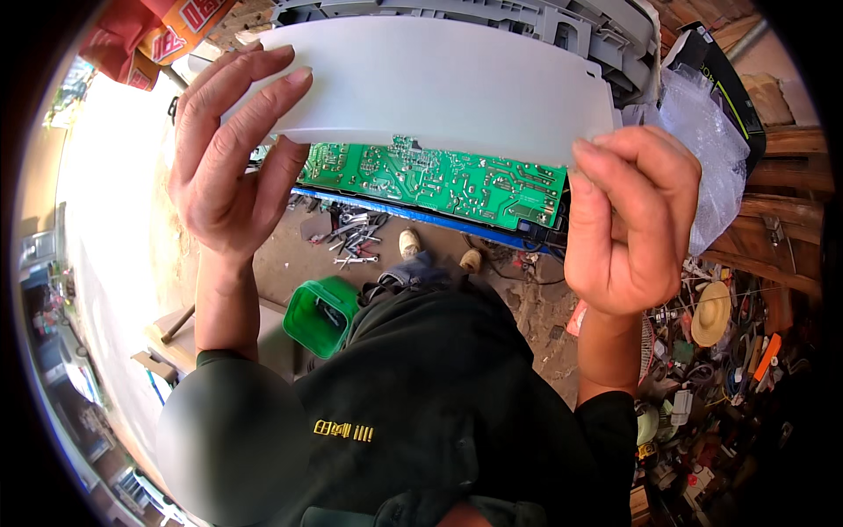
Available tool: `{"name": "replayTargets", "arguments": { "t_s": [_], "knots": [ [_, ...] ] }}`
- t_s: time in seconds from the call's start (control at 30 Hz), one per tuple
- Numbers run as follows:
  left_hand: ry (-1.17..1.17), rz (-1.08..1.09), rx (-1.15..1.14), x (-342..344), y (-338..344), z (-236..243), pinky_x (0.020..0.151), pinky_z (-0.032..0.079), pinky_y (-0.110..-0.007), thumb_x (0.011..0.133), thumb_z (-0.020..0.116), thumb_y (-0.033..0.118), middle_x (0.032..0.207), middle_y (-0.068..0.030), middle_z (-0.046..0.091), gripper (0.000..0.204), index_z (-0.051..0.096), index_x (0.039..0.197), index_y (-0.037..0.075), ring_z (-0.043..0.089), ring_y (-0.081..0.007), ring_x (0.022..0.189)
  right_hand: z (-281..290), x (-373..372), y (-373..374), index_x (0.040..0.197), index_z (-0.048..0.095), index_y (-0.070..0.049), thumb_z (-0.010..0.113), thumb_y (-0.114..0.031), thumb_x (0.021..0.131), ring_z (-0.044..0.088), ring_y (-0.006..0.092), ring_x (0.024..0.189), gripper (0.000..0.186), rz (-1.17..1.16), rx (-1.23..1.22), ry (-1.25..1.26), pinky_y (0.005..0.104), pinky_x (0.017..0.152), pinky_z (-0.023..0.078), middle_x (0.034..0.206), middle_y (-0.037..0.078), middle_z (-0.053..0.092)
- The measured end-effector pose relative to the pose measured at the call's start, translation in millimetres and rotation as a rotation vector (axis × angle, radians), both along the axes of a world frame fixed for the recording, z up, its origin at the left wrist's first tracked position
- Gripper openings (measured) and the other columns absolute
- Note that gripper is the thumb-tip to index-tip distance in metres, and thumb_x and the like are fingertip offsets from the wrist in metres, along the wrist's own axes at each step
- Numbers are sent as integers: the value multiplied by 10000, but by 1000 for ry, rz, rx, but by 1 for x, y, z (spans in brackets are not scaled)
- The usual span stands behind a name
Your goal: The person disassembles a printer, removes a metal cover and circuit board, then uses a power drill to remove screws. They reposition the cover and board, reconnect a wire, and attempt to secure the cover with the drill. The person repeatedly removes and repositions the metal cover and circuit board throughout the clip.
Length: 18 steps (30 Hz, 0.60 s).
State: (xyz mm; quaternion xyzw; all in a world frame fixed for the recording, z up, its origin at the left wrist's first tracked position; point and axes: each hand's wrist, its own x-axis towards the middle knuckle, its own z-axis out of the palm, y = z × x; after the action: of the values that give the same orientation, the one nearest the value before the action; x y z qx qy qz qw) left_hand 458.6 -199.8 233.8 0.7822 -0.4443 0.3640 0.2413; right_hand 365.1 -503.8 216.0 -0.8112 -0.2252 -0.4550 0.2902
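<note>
A curved white plastic sheet [439, 79] spans the space between my hands, raised in front of me. My left hand [224, 162] grips its left end, fingers over the face and thumb by the lower edge. The lower right corner is pinched between the thumb and fingers of my right hand [634, 224]. Below the sheet's lower edge shows a green circuit board [439, 184] with solder points, its upper part hidden by the sheet. A blue edge [413, 217] runs along the board's near side. Behind the sheet lies a grey plastic housing [536, 22] with ribs and slots.
Several wrenches [356, 237] lie on the ground beyond a green bucket [321, 318]. Bubble wrap [707, 149] and a black box [720, 83] are at the right, above a heap of tools and parts [702, 395]. A red bag [145, 39] hangs at the upper left.
</note>
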Motion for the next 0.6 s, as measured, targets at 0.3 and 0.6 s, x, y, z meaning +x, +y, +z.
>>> {"name": "replayTargets", "arguments": {
  "t_s": [0.3,0.6],
  "knots": [
    [463,121,195,17,0,-11,1127,496,-495,818,873,177,1541,-135,577,613,696,1404,134,579,-366,1391,-7,-44,-53,1164,723,85,733,24,925,683,281,1079,248,-134,300,135,365,957,555,1220,226,702],
    [451,151,125,8,3,-19,1124,485,-509,860,844,150,1508,-193,586,508,724,1348,75,563,-385,1401,-188,-164,-139,1190,706,38,688,-130,1041,655,142,867,225,-717,677,619,281,791,534,1014,76,720]
  ]
}}
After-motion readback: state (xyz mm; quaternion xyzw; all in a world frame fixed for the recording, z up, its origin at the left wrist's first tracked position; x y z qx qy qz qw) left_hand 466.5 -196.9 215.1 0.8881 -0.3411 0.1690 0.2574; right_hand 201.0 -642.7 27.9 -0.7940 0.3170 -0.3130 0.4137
